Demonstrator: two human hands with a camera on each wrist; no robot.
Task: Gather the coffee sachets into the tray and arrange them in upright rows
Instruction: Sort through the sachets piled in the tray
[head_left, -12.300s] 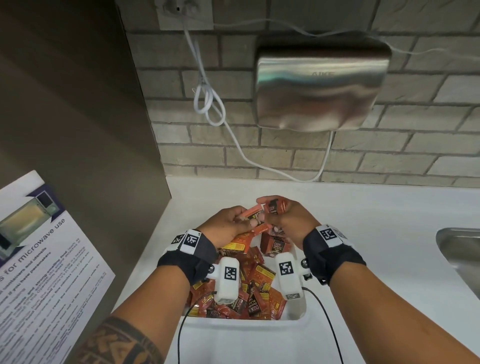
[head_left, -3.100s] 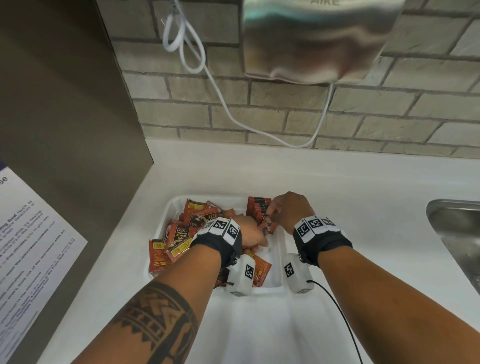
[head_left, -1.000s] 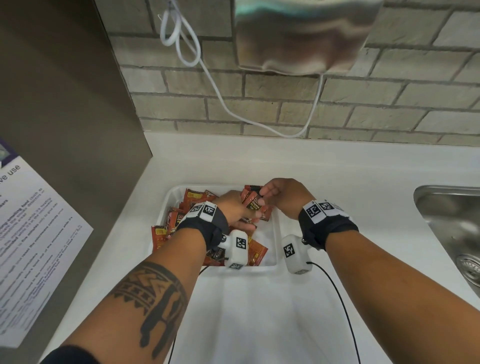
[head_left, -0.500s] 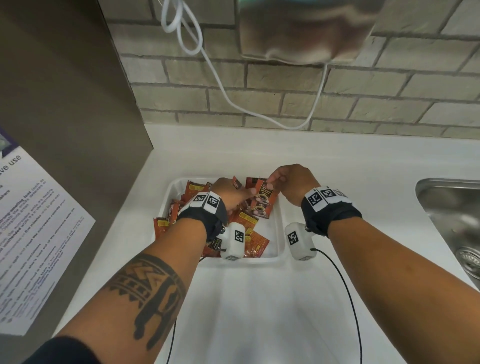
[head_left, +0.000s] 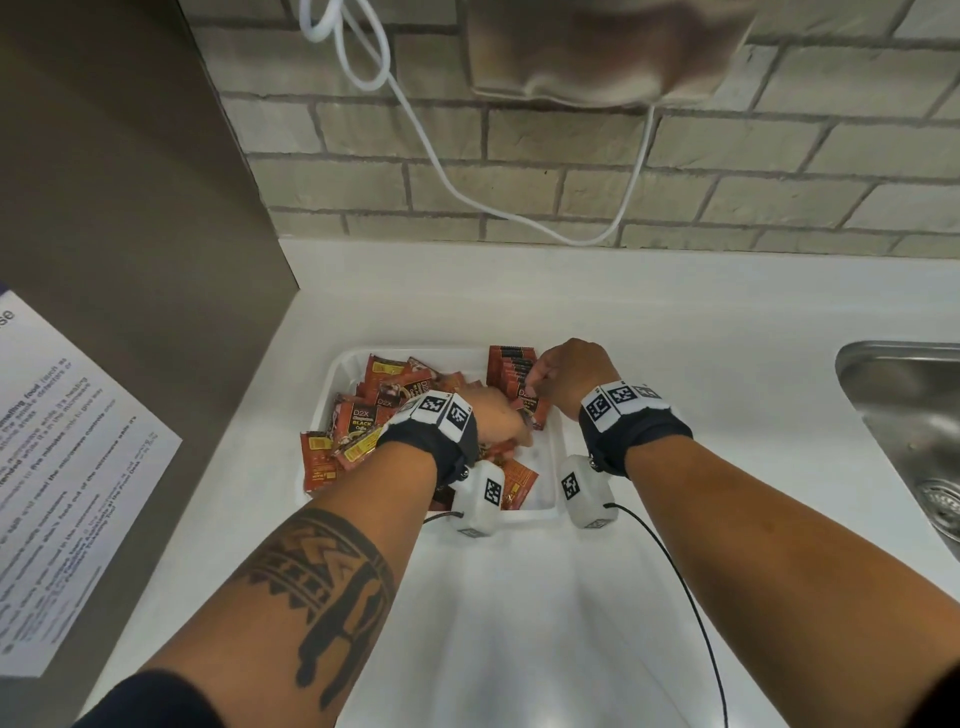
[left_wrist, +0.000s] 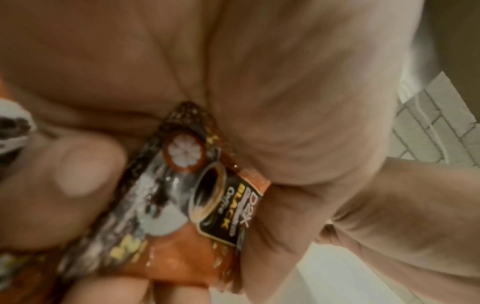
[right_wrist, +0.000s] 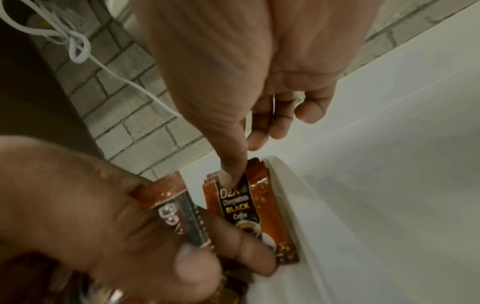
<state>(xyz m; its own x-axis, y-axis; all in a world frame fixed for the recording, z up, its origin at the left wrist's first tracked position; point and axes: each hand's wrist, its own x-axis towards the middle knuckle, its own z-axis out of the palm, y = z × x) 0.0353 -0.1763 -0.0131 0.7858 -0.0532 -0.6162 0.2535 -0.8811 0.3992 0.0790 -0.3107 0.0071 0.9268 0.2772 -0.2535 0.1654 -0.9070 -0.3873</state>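
Note:
A white tray (head_left: 549, 470) on the counter holds several orange-and-black coffee sachets. A loose pile (head_left: 374, 415) fills its left half. A short upright row (head_left: 511, 366) stands in the far right corner. My right hand (head_left: 535, 382) is at that row: the thumb (right_wrist: 231, 174) presses the top of the front sachet (right_wrist: 253, 207), and the other fingers curl behind it. My left hand (head_left: 511, 431) is beside it, low over the tray's middle, and grips one sachet (left_wrist: 207, 205) in curled fingers.
A tall brown panel (head_left: 130, 208) with a printed notice (head_left: 62, 467) borders the counter on the left. A steel sink (head_left: 904, 415) lies to the right. On the brick wall hang a metal dryer (head_left: 602, 47) and a white cable (head_left: 467, 197). Bare white counter (head_left: 519, 597) lies in front of the tray.
Both hands have come down from above the tray to the far right corner. The sachet held up between them now stands at the front of the row.

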